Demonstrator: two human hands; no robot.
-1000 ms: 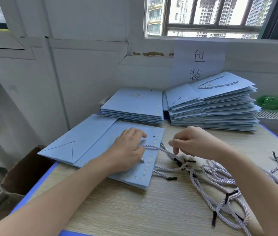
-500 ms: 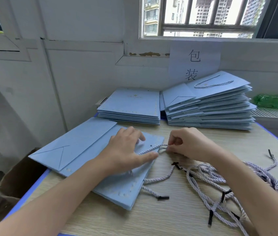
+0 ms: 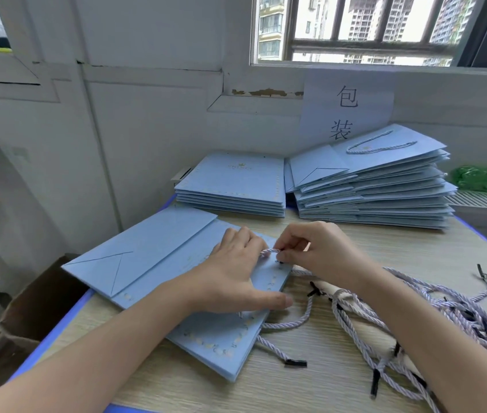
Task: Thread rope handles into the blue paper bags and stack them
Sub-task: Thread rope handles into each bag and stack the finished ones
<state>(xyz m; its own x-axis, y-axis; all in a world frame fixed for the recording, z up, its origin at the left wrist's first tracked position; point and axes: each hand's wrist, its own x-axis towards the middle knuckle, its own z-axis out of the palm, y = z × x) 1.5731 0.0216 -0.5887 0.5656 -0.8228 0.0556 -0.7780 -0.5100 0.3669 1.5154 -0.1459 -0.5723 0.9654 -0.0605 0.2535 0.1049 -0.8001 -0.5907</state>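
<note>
Nearest you, toward the surface's front-right corner, the loose rope handles lie tangled: soft, limp twisted cord that likely snags on its neighbours, so take one by its stiff black tip, not mid-length. The bag in work lies flat at the front-left, overhanging the left edge of the surface; thin light paper, probably creases easily and slides on the laminate. Your left hand lies flat on it, fingers spread and holding nothing, pinning it near the top holes; keep the pressure there, off the folds. Your right hand pinches a short loop of rope at the hole; grip close to the tip so it doesn't buckle. At the far edge, the unthreaded stack sits left of the finished stack, which leans and may slip.
</note>
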